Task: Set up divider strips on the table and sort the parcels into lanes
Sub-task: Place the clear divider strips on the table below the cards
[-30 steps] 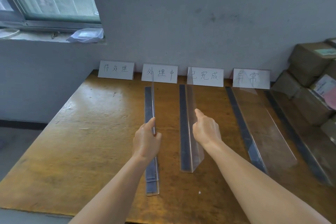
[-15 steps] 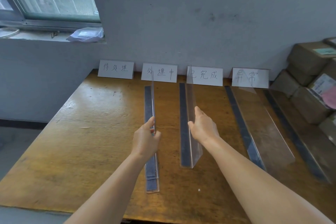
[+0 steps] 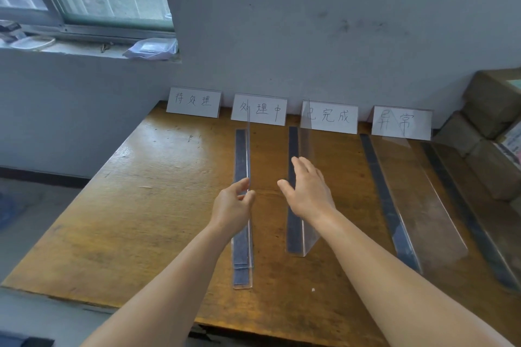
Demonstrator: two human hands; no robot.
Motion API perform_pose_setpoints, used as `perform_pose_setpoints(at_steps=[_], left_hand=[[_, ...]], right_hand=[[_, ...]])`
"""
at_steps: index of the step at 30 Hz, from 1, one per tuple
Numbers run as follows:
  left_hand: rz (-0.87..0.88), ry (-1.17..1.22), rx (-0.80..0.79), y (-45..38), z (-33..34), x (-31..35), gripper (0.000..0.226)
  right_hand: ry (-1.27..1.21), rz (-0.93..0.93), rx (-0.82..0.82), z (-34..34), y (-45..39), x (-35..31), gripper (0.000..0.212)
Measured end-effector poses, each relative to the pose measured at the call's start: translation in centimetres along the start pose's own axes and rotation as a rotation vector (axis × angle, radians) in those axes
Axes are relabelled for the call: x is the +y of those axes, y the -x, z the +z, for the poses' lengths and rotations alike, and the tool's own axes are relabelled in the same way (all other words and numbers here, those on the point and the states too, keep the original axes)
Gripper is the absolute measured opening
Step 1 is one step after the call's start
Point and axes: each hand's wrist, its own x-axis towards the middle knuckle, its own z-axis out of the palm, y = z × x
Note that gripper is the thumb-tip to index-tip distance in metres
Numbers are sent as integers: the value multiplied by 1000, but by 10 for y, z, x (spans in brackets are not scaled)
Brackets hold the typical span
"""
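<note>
1. A worn wooden surface (image 3: 146,205) stands against a grey wall, four cards along its back edge.
2. Left hand (image 3: 232,207) pinches the first strip (image 3: 242,234), a clear upright divider.
3. Right hand (image 3: 307,191) hovers spread beside the second strip (image 3: 303,234).
4. Keep it parallel; steady both ends.
5. Parcels (image 3: 487,132) wait far right.

Nothing much to report on my end: both forearms bare right up to the frame edge, no sleeves, no watch, no gloves. Left hand (image 3: 235,205) and right hand (image 3: 308,191) ringless, nails short and plain.
</note>
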Motion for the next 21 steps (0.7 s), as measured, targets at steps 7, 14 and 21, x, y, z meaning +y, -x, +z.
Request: perform_pose_setpoints(at_steps=[7,14,21], left_hand=[[-27,4,-15,-1,-4,2,46],[-42,11,6,-5,-8,2,49],[-32,-74,-11,-11,-14,0,50]], right_hand=[[-141,-40,-164,24,-4,-20,58],[-223,-41,-254,36,-13,-23,55],[-295,10,-315,43,-16,-30,56]])
